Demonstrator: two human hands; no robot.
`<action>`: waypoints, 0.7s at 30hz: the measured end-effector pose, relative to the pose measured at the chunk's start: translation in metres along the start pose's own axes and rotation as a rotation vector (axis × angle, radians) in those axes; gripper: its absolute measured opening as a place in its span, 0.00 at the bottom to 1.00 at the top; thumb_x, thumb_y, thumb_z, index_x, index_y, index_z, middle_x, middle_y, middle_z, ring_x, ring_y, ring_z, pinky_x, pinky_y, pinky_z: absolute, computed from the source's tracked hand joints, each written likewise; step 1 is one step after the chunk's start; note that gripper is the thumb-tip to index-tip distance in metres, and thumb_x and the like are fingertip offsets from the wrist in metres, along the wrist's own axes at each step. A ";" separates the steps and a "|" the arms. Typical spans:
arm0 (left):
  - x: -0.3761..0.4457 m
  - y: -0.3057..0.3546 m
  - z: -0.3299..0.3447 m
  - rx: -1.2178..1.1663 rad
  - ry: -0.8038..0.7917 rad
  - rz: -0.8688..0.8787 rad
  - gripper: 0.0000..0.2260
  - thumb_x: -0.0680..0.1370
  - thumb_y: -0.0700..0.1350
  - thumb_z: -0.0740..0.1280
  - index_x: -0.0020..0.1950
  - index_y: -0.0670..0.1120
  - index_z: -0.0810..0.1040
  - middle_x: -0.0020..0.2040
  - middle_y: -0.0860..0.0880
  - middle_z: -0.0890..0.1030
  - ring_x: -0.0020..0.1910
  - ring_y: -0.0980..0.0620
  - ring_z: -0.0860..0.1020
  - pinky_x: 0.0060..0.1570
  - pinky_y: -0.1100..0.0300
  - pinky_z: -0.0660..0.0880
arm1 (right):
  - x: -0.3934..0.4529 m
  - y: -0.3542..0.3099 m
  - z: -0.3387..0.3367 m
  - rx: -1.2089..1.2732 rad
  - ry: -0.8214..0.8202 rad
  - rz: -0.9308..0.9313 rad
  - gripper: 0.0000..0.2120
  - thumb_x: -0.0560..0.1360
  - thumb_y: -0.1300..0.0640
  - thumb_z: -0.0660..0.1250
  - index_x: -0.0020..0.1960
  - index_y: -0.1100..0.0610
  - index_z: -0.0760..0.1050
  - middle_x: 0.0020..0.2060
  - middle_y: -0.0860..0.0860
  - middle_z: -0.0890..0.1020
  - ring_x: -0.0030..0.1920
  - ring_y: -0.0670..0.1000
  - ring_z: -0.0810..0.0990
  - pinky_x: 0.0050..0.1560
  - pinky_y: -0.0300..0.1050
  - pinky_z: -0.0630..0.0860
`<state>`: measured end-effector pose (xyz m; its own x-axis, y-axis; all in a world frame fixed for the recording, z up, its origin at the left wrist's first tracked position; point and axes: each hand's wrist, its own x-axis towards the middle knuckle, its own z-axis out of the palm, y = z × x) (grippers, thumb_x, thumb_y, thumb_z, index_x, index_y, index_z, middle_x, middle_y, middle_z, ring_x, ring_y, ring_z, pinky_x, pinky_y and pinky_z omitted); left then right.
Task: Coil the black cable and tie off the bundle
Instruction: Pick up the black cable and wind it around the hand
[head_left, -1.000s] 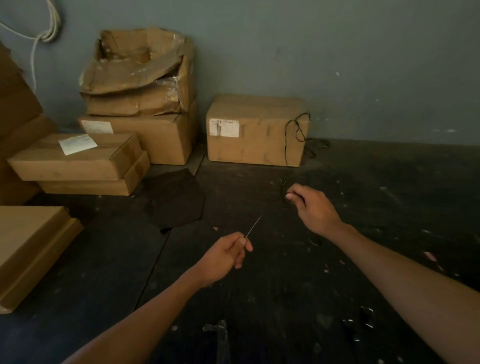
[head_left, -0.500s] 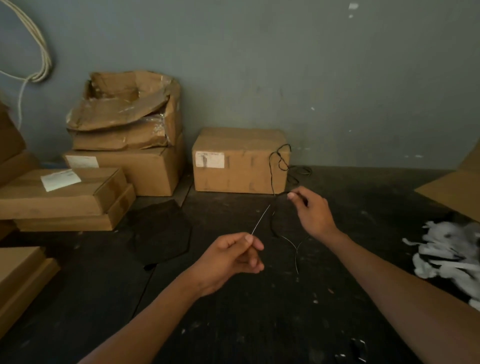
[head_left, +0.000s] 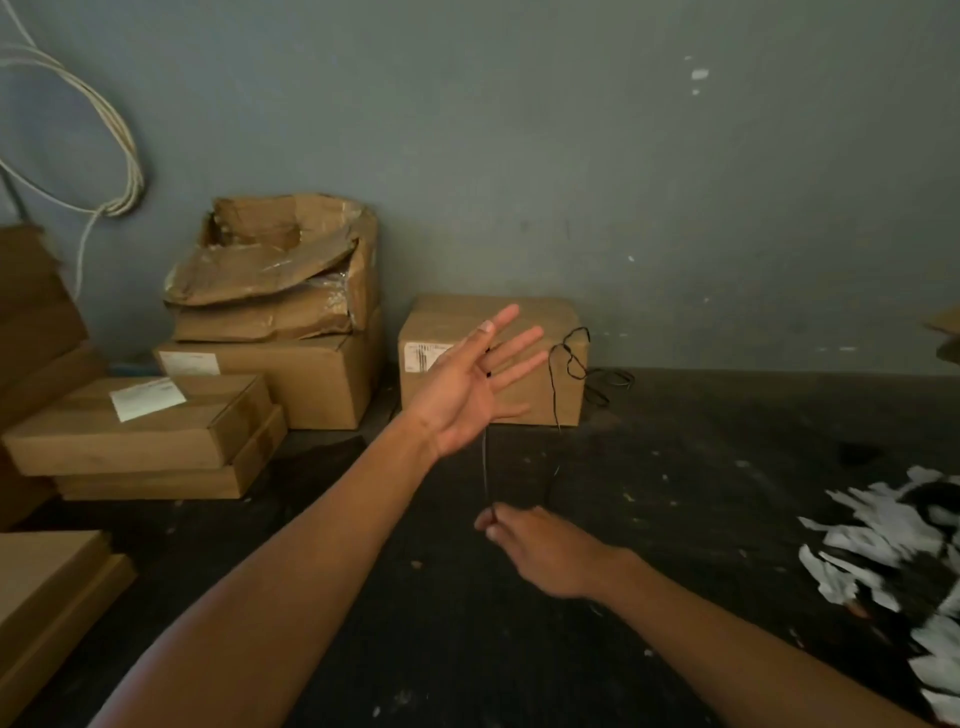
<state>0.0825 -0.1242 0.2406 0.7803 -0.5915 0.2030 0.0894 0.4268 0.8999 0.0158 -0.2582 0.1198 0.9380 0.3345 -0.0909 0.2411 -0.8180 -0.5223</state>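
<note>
— Where is the black cable?

— A thin, glossy strand runs nearly straight up and down between the two hands. Its upper end passes between the spread fingers of the left hand; its lower end meets the right hand. A second length climbs from just right of the lower grip, up the front of a cardboard box, and kinks into small loops at the box's top right corner. More loops lie flat on the floor behind it.

— And the grips?

— The left hand is flat and open, palm toward the camera, fingers fanned apart and pointing up and to the right. The right hand, below it, has thumb and fingertips pinched together on the cable.

— The setting?

— A dark, scuffed floor flecked with pale specks. Left of the raised hand stand plain brown cartons, one crushed and torn open, some bearing white labels. A matte grey-blue wall rises behind, with pale cord hanging looped at far left. Torn white scraps litter the floor right of the lower hand.
</note>
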 end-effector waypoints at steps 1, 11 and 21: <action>0.004 0.001 -0.005 0.048 0.012 -0.010 0.14 0.84 0.52 0.55 0.66 0.58 0.75 0.68 0.49 0.77 0.68 0.47 0.74 0.69 0.27 0.53 | -0.002 -0.006 0.002 -0.028 -0.044 -0.008 0.13 0.84 0.47 0.52 0.65 0.45 0.70 0.41 0.46 0.77 0.40 0.43 0.77 0.43 0.43 0.74; -0.009 -0.024 -0.065 0.409 0.055 -0.244 0.15 0.81 0.55 0.58 0.66 0.59 0.77 0.68 0.53 0.78 0.71 0.49 0.70 0.70 0.27 0.42 | -0.024 -0.030 -0.058 -0.205 -0.032 -0.118 0.13 0.83 0.48 0.54 0.58 0.49 0.75 0.46 0.47 0.80 0.46 0.46 0.79 0.52 0.49 0.77; -0.029 -0.040 -0.042 0.368 -0.124 -0.287 0.17 0.83 0.42 0.56 0.70 0.42 0.71 0.67 0.45 0.77 0.64 0.53 0.77 0.49 0.69 0.78 | -0.019 -0.030 -0.152 -0.373 0.261 -0.146 0.10 0.82 0.51 0.60 0.54 0.50 0.80 0.48 0.44 0.83 0.50 0.46 0.79 0.51 0.47 0.74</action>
<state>0.0819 -0.0954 0.1825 0.6743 -0.7368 -0.0493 0.0477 -0.0231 0.9986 0.0288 -0.3109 0.2662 0.9073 0.3689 0.2018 0.4033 -0.8992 -0.1698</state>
